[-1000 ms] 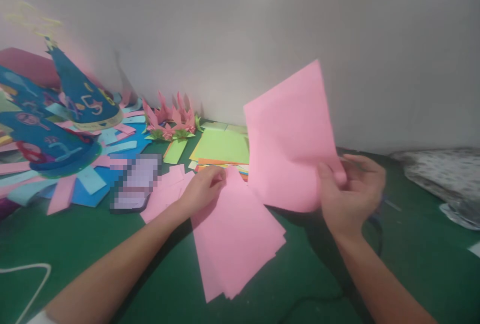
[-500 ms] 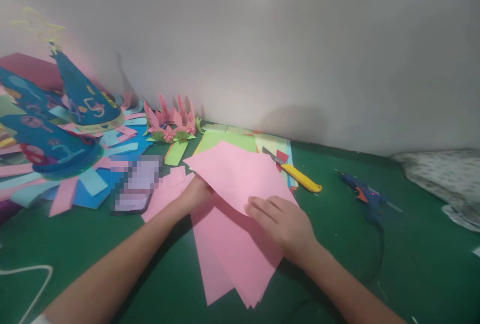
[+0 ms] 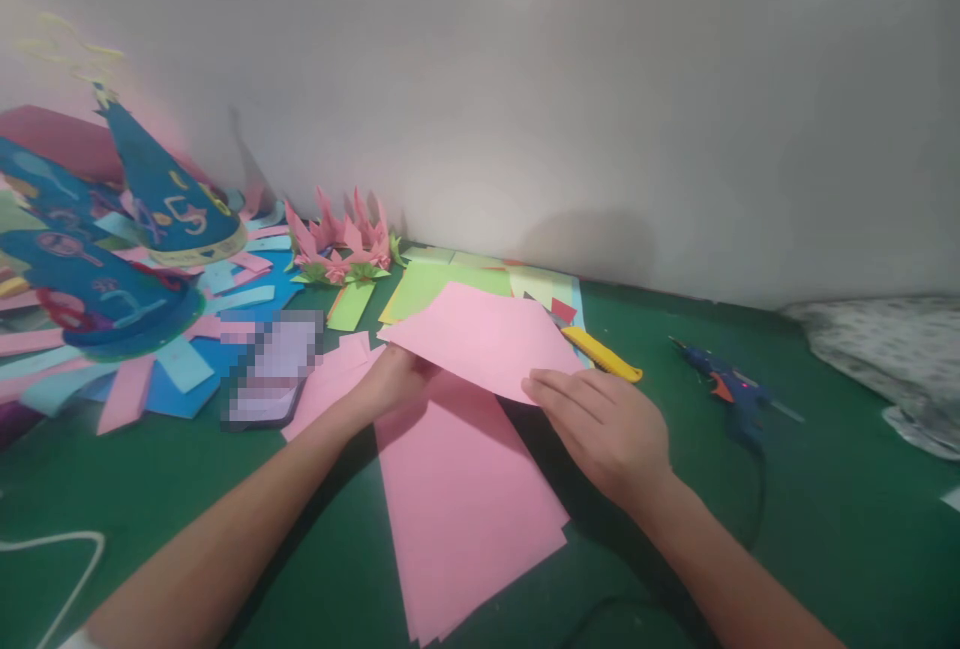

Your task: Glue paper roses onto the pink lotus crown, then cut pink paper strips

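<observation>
"What are your hands gripping?"

"My right hand (image 3: 607, 429), fingers nearly closed, is holding one pink sheet (image 3: 480, 334) by its right edge, mid-frame. My left hand (image 3: 394, 384) is hiding partly beneath; I can't tell its grip."

"Counts, and room?"

"One pink paper stack (image 3: 465, 529) is fanning out below. One yellow utility knife (image 3: 604, 356) is lying just past the sheet's right edge; one glue gun (image 3: 727, 381) is resting farther right. Bare green table (image 3: 870, 539) is stretching across lower right."
</observation>
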`<state>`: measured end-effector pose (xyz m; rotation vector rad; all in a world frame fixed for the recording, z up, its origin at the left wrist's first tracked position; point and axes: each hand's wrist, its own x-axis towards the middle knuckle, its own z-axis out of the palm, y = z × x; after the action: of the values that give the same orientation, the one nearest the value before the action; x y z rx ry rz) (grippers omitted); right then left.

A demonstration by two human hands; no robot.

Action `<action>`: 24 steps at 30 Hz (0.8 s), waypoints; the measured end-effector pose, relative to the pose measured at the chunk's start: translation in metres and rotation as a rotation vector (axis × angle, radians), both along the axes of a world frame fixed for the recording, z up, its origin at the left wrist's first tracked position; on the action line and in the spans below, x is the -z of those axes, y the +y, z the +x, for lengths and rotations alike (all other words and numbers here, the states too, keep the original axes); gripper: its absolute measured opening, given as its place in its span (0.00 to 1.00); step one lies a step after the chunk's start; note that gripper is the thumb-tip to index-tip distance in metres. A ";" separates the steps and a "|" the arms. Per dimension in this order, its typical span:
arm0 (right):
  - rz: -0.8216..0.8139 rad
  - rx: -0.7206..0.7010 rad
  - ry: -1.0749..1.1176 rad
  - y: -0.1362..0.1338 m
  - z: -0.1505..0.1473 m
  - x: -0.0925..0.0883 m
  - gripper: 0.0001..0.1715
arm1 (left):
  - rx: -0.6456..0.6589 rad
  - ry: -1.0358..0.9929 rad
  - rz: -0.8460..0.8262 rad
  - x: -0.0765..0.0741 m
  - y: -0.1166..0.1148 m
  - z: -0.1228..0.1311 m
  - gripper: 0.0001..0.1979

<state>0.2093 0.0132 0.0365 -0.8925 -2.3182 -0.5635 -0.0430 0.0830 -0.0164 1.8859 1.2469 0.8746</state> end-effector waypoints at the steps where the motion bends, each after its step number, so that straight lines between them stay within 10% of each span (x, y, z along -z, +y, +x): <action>1: -0.011 0.003 0.009 0.000 0.000 0.001 0.16 | 0.014 -0.035 -0.045 -0.002 0.000 0.001 0.14; 12: -0.131 0.068 0.281 -0.004 -0.006 -0.004 0.05 | -0.007 -0.371 -0.228 -0.018 -0.014 0.014 0.25; 17: 0.030 0.009 0.126 -0.011 -0.010 -0.008 0.10 | 0.182 -0.618 -0.336 -0.032 -0.017 0.006 0.43; 24: 0.180 -0.072 0.064 -0.012 -0.001 -0.016 0.11 | 0.027 -0.540 -0.215 -0.037 0.001 -0.024 0.45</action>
<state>0.2082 0.0014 0.0529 -0.7297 -2.1931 -0.6902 -0.0670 0.0841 0.0205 1.3677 0.9340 1.0947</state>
